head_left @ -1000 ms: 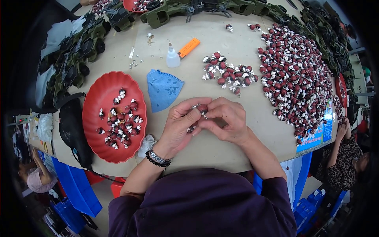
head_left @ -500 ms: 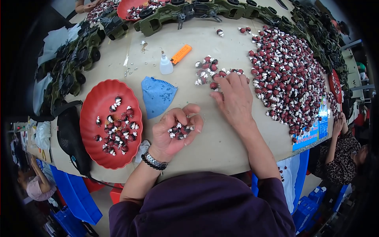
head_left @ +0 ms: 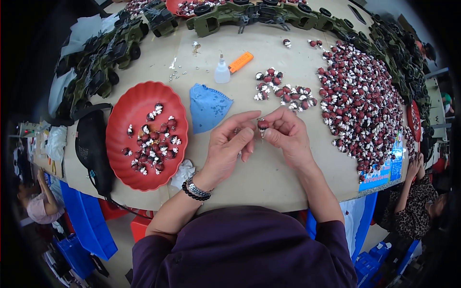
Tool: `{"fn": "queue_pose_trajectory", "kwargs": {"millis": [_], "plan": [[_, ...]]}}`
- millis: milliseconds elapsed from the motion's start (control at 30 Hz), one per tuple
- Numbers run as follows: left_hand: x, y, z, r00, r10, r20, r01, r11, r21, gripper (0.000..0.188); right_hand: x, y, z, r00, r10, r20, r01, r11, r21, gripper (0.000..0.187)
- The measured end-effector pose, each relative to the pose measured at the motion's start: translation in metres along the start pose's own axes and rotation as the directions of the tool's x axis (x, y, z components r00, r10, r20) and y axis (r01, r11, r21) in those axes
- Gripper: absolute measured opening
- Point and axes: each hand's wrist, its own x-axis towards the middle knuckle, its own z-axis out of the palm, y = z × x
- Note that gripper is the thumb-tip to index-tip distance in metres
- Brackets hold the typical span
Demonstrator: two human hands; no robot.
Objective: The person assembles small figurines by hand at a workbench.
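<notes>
My right hand (head_left: 290,137) pinches one small dark-red, black and white ball-shaped piece (head_left: 262,124) between thumb and fingers, just in front of my body. My left hand (head_left: 229,148), wearing a bracelet and a metal-banded watch, is beside it. Its fingers curl over more such pieces, which are mostly hidden now, and its index fingertip reaches close to the pinched piece. A loose group of the same pieces (head_left: 290,96) lies beyond my right hand. To the left, a red scalloped tray (head_left: 120,158) holds several more.
At right is a large heap of the pieces (head_left: 360,105). A blue cloth (head_left: 207,110), a small dropper bottle (head_left: 222,73), an orange tool (head_left: 241,61) and a crumpled tissue (head_left: 183,173) lie on the table. Green toy vehicles (head_left: 206,23) line its far edge. A black bag (head_left: 91,153) is at left.
My right hand has come back from the loose group toward my left hand with a piece. My left hand has turned over, hiding the pieces in its palm. The view has shifted slightly.
</notes>
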Motion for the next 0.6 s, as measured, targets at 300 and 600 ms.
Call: {"fn": "queue_pose_trajectory", "kwargs": {"millis": [300, 600], "plan": [[-0.0006, 0.0007, 0.0011, 0.999, -0.022, -0.024, 0.023, 0.999, 0.048, 0.030, -0.0029, 0.0062, 0.0037, 0.987, 0.108, 0.123, -0.141, 0.941, 0.308, 0.018], [-0.0004, 0.0005, 0.0019, 0.993, -0.114, 0.009, 0.114, 0.990, -0.077, 0.034, -0.0029, -0.0013, 0.0103, 0.999, -0.035, -0.017, 0.037, 0.991, 0.128, 0.022]]}}
